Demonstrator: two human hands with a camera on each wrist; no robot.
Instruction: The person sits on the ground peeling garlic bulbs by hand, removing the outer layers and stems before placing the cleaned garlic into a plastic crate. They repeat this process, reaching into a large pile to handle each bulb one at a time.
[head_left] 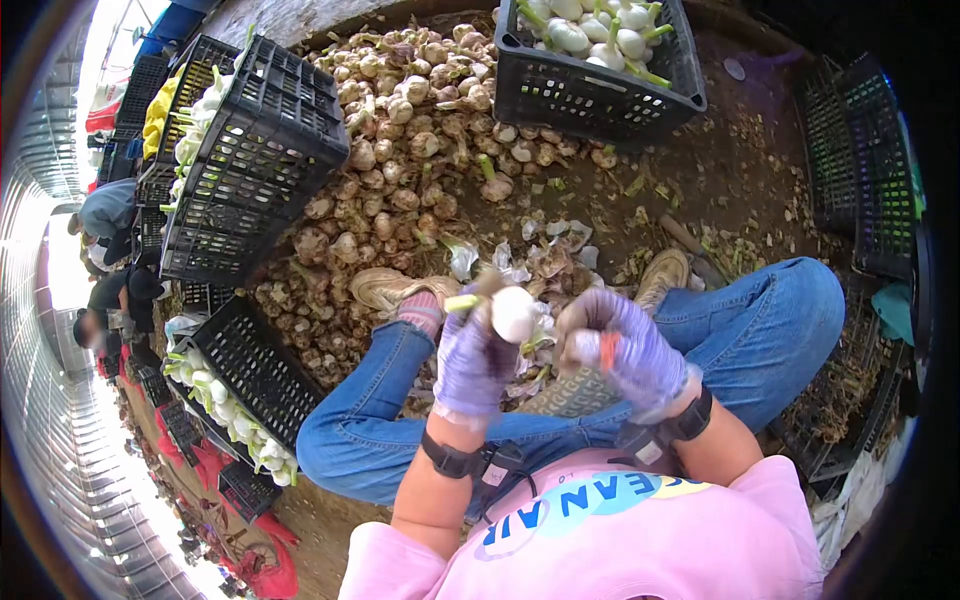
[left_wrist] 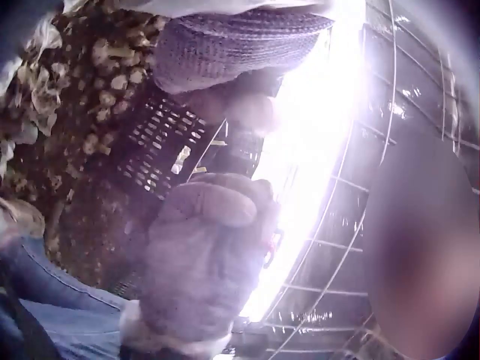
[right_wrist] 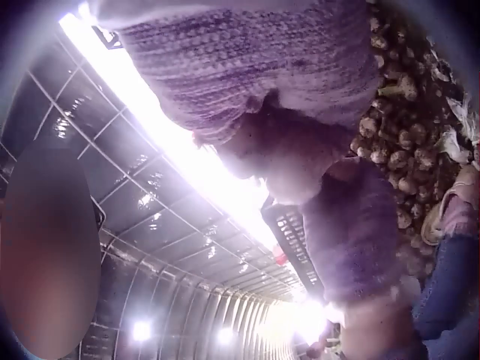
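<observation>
A peeled white garlic bulb [head_left: 514, 315] with a short green stem [head_left: 461, 303] is held by my left hand [head_left: 474, 358], which wears a purple knit glove with bare fingertips. Close beside it on the right is my right hand [head_left: 628, 348], gloved the same way, its fingers curled in. An orange-red band [head_left: 608, 350] shows at those fingers. In the left wrist view my left hand [left_wrist: 232, 56] is above and my right hand [left_wrist: 206, 251] below, thumb folded over. From the right wrist, my right hand [right_wrist: 255, 82] covers much of the view; the bulb is hidden there.
Unpeeled garlic [head_left: 400, 150] lies heaped ahead and to the left. Black crates of peeled garlic stand at the front [head_left: 600, 95] and left [head_left: 255, 160]. Loose skins [head_left: 560, 240] litter the ground between my feet. Another crate [head_left: 865, 150] stands far right; people [head_left: 125, 295] sit far left.
</observation>
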